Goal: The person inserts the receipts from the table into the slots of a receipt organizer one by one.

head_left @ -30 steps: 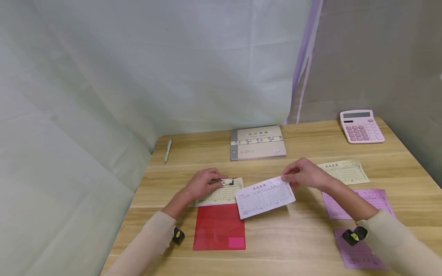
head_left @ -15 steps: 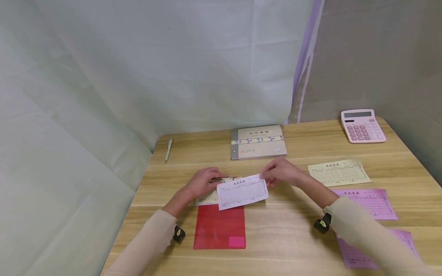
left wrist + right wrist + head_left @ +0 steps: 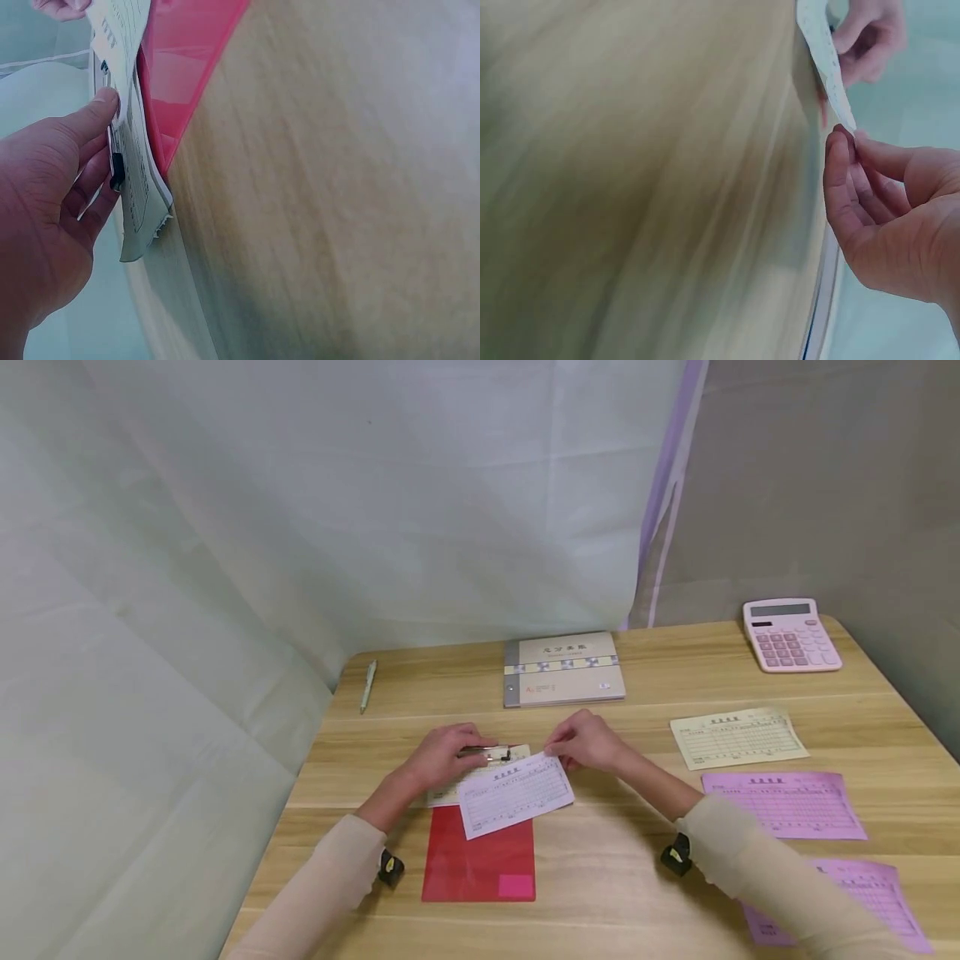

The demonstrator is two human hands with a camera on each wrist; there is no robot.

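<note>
A red clip folder [image 3: 478, 864] lies on the table with a pale yellow form [image 3: 442, 795] at its top end. My left hand [image 3: 446, 757] grips the folder's metal clip [image 3: 498, 756]; in the left wrist view the thumb presses on it and the fingers curl behind. My right hand [image 3: 587, 742] pinches a white printed form [image 3: 516, 795] by its upper right corner. This white form is tilted over the yellow form and the upper part of the folder, covering much of both. In the right wrist view, thumb and fingertips meet at the paper's corner.
A loose yellow form [image 3: 738, 739], a purple form [image 3: 787, 804] and another purple form [image 3: 873, 893] lie at the right, the last partly behind the right sleeve. Farther back are a ledger book [image 3: 564, 670], a pink calculator [image 3: 792, 637] and a pen [image 3: 368, 687].
My right hand has carried the white form leftward, from beside the folder to over its upper part, and lowered its left end slightly. My left hand has stayed on the clip.
</note>
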